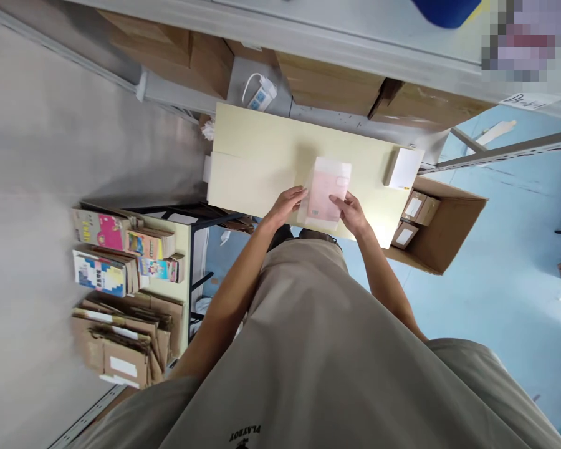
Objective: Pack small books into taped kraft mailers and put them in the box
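Pink packet [326,192]: between my hands, desk [271,137] beneath it | right hand [352,214]: thumb on its face, fingers pinching its right side, likely to steady it | left hand [283,207]: fingers narrow at its left edge, grip unclear | white box [402,168]: right of pink packet

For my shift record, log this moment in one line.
pink packet: over table | left hand: at left edge | right hand: gripping right side, thumb on top | white box: table's right end
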The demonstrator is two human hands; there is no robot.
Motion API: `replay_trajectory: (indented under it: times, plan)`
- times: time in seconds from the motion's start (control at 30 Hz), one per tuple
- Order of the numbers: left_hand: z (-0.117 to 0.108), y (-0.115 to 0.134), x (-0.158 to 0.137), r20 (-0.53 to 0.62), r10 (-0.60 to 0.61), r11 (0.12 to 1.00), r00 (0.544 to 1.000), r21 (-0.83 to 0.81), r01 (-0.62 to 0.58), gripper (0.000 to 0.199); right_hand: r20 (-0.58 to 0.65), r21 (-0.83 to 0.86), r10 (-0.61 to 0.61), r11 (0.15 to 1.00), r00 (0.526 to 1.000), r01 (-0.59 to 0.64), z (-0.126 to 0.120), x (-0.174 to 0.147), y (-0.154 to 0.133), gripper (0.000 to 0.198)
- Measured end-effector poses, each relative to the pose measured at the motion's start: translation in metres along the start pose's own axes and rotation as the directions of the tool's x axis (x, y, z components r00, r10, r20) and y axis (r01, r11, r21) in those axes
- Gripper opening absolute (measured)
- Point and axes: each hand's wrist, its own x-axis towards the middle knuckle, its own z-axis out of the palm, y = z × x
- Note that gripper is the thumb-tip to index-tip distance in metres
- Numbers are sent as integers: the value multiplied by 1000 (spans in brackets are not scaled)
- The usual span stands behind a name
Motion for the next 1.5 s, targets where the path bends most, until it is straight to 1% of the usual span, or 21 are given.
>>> replay_trajectory:
  times: [0.07, 0.1, 0.23, 0.43, 0.47, 0.53, 0.6, 0.63, 0.7, 0.77, 0.83, 0.93, 1.0, 1.1, 1.17, 1.2, 1.27, 1.3, 1.37, 1.43, 1.5]
  plan:
    - [1, 7, -11, 77, 45, 998, 996, -51, -42, 71, 12, 19, -12, 1000, 1000, 12, 2, -4, -16, 61]
    - [3, 10, -15, 67, 68, 996, 995, -55, -64, 68, 16, 23, -18, 1000, 1000, 18, 4, -5, -22, 61]
    - [11, 21, -21, -95, 141, 990, 985, 18, -140, 61, 3, 15, -16, 1000, 1000, 16, 14, -9, -34, 64]
    - [4, 40, -25, -206, 260, 958, 943, 178, -225, 35, -74, -58, -31, 998, 997, 27, 32, -3, -23, 76]
    - [2, 43, -27, -237, 278, 951, 931, 202, -233, 30, -99, -83, -40, 996, 994, 32, 36, -1, -20, 78]
    - [-2, 48, -34, -294, 304, 940, 906, 245, -236, 19, -205, -163, -98, 984, 974, 65, 45, 2, -15, 80]
    - [-8, 53, -41, -325, 339, 922, 883, 300, -243, 10, -317, -262, -197, 958, 928, 114, 59, 2, -15, 76]
    - [-11, 55, -45, -332, 366, 907, 870, 335, -254, 7, -339, -297, -237, 945, 910, 136, 68, 0, -15, 72]
    - [-17, 60, -52, -321, 436, 864, 841, 412, -290, 2, -300, -308, -258, 937, 918, 163, 91, -4, -19, 64]
    - [-23, 64, -60, -270, 502, 806, 822, 490, -332, 5, -219, -254, -228, 952, 949, 171, 118, -9, -22, 60]
    - [-28, 68, -67, -210, 544, 747, 812, 563, -355, 7, -184, -188, -210, 966, 960, 176, 145, -11, -23, 60]
    - [-33, 73, -80, -161, 565, 682, 809, 644, -348, 12, -230, -151, -223, 970, 947, 192, 174, -9, -20, 58]
    - [-36, 77, -89, -137, 561, 664, 817, 664, -344, 13, -258, -173, -239, 965, 936, 199, 183, -6, -18, 55]
    - [-44, 83, -102, -81, 560, 682, 824, 611, -403, 2, -253, -202, -244, 960, 936, 195, 183, -3, -20, 58]
    - [-56, 86, -106, -72, 578, 715, 813, 525, -462, 15, -230, -198, -223, 964, 947, 179, 178, -4, -27, 59]
    - [-65, 87, -107, -99, 590, 732, 801, 483, -480, 23, -209, -186, -204, 968, 956, 166, 175, -5, -31, 60]
    - [-87, 88, -106, -209, 587, 780, 782, 404, -478, 39, -146, -148, -161, 979, 976, 139, 170, -7, -40, 63]
    - [-100, 87, -105, -257, 561, 813, 787, 352, -465, 46, -112, -129, -143, 983, 983, 128, 169, -8, -44, 65]
    - [-124, 85, -103, -264, 476, 877, 839, 210, -432, 61, -63, -109, -118, 988, 991, 110, 167, -9, -49, 69]
    - [-143, 82, -102, -179, 392, 920, 902, 73, -385, 69, -44, -113, -100, 989, 994, 94, 169, -9, -51, 68]
    - [-155, 80, -103, -113, 345, 937, 932, -7, -348, 70, -33, -115, -83, 990, 996, 78, 173, -8, -50, 66]
